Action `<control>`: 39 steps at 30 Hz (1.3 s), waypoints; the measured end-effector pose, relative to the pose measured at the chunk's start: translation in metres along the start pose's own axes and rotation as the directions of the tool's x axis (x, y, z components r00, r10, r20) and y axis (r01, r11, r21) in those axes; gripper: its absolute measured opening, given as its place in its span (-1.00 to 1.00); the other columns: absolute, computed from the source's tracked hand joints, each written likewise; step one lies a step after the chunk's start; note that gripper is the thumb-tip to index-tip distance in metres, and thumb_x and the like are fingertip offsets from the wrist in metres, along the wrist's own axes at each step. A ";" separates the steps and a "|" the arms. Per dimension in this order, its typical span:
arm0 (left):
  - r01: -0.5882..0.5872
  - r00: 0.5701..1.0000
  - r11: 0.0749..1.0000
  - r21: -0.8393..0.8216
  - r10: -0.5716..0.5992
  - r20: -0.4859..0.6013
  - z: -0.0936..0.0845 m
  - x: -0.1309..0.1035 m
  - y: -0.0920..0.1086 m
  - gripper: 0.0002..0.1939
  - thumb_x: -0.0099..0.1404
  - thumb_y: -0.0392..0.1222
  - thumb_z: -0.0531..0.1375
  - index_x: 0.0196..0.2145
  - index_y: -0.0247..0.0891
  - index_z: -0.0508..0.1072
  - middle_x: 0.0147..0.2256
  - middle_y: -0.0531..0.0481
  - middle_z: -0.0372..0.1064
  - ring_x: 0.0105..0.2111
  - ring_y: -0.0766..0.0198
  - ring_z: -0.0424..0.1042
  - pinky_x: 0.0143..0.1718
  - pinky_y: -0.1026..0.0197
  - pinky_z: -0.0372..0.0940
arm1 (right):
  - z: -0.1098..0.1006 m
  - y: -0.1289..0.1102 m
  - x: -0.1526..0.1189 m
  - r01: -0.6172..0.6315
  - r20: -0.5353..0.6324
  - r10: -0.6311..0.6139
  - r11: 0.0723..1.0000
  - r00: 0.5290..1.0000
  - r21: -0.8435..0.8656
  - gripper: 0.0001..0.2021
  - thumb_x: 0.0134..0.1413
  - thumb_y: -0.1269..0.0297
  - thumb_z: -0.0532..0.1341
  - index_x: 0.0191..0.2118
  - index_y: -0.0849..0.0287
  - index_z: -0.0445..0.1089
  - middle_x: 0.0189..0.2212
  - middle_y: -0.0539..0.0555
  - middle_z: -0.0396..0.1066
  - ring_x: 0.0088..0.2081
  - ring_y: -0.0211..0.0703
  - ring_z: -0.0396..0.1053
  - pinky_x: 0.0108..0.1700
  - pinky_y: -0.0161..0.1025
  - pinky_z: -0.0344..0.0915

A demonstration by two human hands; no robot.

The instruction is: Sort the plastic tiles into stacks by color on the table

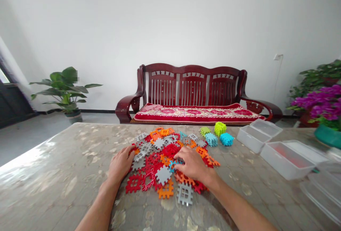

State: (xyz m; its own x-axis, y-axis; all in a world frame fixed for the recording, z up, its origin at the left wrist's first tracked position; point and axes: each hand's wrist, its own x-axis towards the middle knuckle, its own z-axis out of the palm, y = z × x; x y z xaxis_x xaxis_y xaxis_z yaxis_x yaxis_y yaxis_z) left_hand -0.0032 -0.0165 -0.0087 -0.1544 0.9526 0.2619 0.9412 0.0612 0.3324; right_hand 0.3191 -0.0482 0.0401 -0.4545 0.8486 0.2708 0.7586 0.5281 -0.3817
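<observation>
A loose pile of flat notched plastic pieces in red, orange and grey lies on the table (87, 174). My left hand (122, 161) rests at the pile's left edge, its fingertips beside an orange and a grey piece; whether it grips one is unclear. My right hand (192, 162) reaches over the right part, with thumb and fingers curled around a blue piece (172, 166). Nearest the front edge are a grey windowed piece (184, 194) and an orange one (166, 189). Behind the pile stand stacks of light blue (211, 139), bright blue (226, 139) and yellow-green pieces (220, 128).
Two clear plastic boxes stand at the right, the nearer (287, 161) with something red inside and the farther (253, 138) behind it. Clear lids (322, 195) and purple flowers (319, 103) are at the far right. A wooden bench (193, 85) stands beyond the table.
</observation>
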 end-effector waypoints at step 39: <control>0.000 1.000 1.000 0.003 0.000 0.029 0.006 0.005 -0.010 -0.50 0.39 0.02 -0.13 0.08 -0.07 0.47 0.11 -0.04 0.45 0.10 0.05 0.43 0.13 0.01 0.28 | -0.060 0.224 -0.059 -0.394 -0.778 0.569 0.801 0.266 0.451 -0.58 -0.17 -0.04 0.16 -0.37 0.19 0.55 -0.34 0.20 0.57 -0.28 0.06 0.45 -0.12 -0.08 0.33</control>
State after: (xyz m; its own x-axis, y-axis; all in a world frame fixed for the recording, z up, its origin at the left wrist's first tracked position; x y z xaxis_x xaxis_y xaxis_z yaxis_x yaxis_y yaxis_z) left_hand -0.0116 -0.0101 -0.0163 -0.1454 0.9610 0.2354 0.9421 0.0618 0.3295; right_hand 0.5440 0.0184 -0.0086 0.6740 0.5020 0.5420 0.5756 0.1030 -0.8112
